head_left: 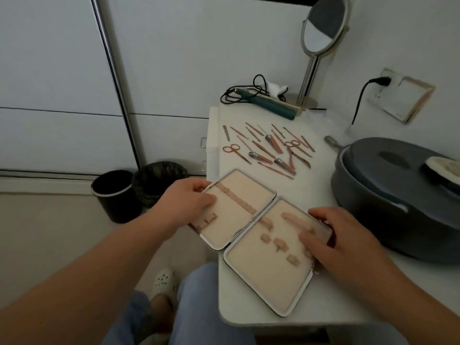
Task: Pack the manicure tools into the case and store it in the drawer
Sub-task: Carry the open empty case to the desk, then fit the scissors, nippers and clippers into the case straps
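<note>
Lying open flat near the front edge of the counter (331, 305), the case (258, 227) shows two cream-lined halves with pink elastic loops, hinged along the middle; its left half overhangs the counter's left edge. The left hand (189, 197) grips that half at its outer rim, thumb laid on the lining and fingers curled under the edge. The right hand (333, 237) rests on the right half's outer rim, fingers loosely bent, thumb pressing on the lining beside the loops. Both hands have hold of the case and of nothing else.

Beyond the case, toward the middle of the counter, the tools (268, 150) lie scattered and well apart from both hands: two scissors, several clippers, files and thin pushers, all rose-coloured. None sits in the loops.

At the back edge stand a round mirror (323, 28) on a stem and a teal corded device (268, 103). A grey lidded basin (388, 195) takes up the right side, near the right hand. Two bins (117, 195) stand on the floor left of the counter
</note>
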`<state>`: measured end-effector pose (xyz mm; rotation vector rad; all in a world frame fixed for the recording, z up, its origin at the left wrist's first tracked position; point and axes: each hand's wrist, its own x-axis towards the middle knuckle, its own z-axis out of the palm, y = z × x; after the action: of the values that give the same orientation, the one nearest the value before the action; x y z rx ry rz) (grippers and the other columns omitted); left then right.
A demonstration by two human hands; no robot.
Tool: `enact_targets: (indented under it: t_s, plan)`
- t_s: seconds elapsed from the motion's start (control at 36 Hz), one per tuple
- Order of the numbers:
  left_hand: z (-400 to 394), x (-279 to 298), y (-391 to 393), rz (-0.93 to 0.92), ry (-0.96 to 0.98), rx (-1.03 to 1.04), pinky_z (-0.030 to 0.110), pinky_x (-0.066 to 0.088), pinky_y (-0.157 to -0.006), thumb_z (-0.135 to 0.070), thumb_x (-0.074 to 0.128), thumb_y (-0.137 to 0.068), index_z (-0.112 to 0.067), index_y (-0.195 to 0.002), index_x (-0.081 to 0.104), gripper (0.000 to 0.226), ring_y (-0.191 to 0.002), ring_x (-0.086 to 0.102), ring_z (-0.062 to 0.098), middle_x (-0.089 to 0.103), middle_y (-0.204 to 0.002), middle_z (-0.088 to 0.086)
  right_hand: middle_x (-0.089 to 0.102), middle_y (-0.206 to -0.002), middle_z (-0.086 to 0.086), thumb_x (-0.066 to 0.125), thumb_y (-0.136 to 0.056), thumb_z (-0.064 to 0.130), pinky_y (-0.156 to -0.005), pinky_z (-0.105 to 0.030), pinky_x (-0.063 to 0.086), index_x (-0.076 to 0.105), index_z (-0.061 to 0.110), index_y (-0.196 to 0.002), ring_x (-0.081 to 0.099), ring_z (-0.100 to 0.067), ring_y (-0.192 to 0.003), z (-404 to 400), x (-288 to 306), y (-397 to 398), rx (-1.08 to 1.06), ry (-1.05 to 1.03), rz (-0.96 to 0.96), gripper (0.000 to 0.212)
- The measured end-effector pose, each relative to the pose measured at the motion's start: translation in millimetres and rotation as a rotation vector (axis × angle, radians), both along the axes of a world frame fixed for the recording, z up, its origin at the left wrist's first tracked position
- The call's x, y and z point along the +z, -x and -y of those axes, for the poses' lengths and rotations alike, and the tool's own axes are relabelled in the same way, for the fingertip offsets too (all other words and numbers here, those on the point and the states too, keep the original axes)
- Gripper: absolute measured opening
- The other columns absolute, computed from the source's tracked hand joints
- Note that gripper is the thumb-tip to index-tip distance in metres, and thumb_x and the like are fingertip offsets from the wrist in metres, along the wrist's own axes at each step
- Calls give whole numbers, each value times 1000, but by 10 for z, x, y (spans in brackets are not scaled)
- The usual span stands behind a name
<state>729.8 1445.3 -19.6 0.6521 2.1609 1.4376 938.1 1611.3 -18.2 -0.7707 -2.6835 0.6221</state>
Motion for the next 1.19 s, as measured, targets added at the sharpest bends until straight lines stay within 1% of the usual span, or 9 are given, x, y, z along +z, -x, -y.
enact_targets:
  t_s: [0.17,0.31,0.39,0.47,0.64,0.72,0.83,0.97,1.19]
  plan:
    - [-120,-32,192,-81,22,-23,16,49,-51,-17,61,-78,-39,-86,65,23,-66,66,4,70,-79,-11,38,-93,28,52,-78,53,-77,-18,26,47,38,-115,32,4,-93,-41,-24,81,7,-140,44,40]
    - [-281,-32,325,-191,60,-25,8,45,-46,-26,66,-74,-37,-97,61,26,-71,62,1,64,-91,-17,47,-112,22,44,-75,56,-81,-20,34,56,35,-114,43,1,-102,45,53,142,163,-194,-29,46]
    - [-380,-18,346,-286,111,-32,5,40,-55,-32,67,-71,-38,-95,61,25,-80,57,-3,60,-96,-17,15,-131,45,30,-66,74,-100,-10,15,30,67,-110,7,21,-126,96,80,190,314,-48,100,45]
    - [-391,4,315,-424,150,-5,19,38,-79,-33,66,-73,-38,-101,58,29,-98,49,4,50,-107,-12,-3,-129,51,21,-60,81,-103,-9,2,18,75,-104,-16,24,-125,47,55,187,333,-49,189,45]
    - [-189,92,-37,-523,26,-112,10,35,-79,-51,54,-71,-42,-96,59,27,-90,46,-8,46,-95,-30,2,-130,49,21,-67,77,-101,-8,2,21,71,-106,-10,22,-128,107,-10,182,302,-107,151,40]
    - [-130,-8,-180,-638,88,-196,22,35,-96,-52,55,-71,-37,-102,63,35,-98,44,-10,46,-97,-30,5,-130,45,22,-69,74,-100,-5,0,23,67,-109,-8,22,-127,139,-12,205,290,-115,144,40]
    - [-71,-130,-251,-636,144,-229,39,-9,-113,-52,63,-71,-40,-107,60,38,-125,18,-8,38,-113,-26,3,-129,44,21,-70,74,-94,4,-6,25,63,-114,-13,26,-122,167,-9,219,280,-142,151,46]
    - [-86,-107,-205,-651,219,-311,46,-13,-110,-59,55,-71,-46,-115,54,46,-138,4,5,39,-133,-19,22,-132,32,32,-78,73,-96,3,-2,42,45,-127,5,17,-126,209,36,224,279,-155,126,58]
    - [-149,18,-53,-641,351,-462,53,-12,-110,-48,48,-84,-45,-125,44,42,-139,-12,10,24,-148,-18,44,-87,30,42,-80,53,-70,-11,36,57,37,-107,44,12,-82,42,356,583,109,-56,30,34]
